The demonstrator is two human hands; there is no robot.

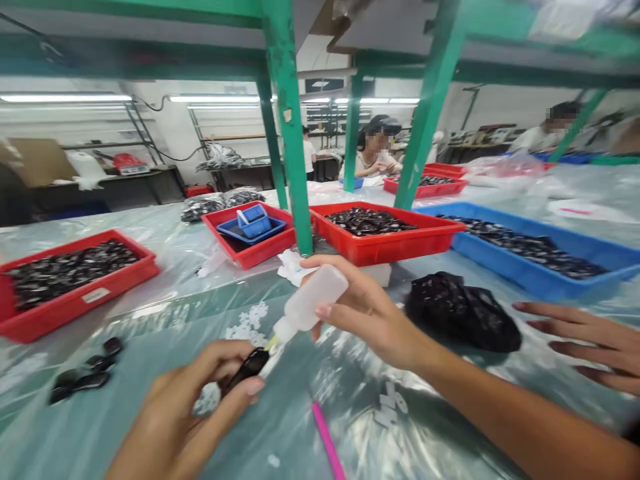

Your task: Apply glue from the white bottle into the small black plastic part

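Observation:
Between the thumb and fingers of my left hand (195, 400) is a small glossy black oval part (254, 363), held tilted above the table. My right hand (370, 310) grips a translucent white squeeze bottle (317, 297), tipped so its narrow yellowish nozzle (273, 343) points down at the part's upper end. Whether nozzle and part touch, I cannot tell. Below my hands a pink pen-like stick (326, 437) lies on the plastic sheeting. Small white pieces (247, 323) are scattered behind my left hand, and more white pieces (390, 407) lie under my right forearm.
Several black parts (87, 373) lie at the left. Red trays (390, 250) and a blue tray (530, 277) hold black pieces along the back. A green post (289, 133) rises ahead. A black bag (463, 313) sits right, near another person's hand (590, 343).

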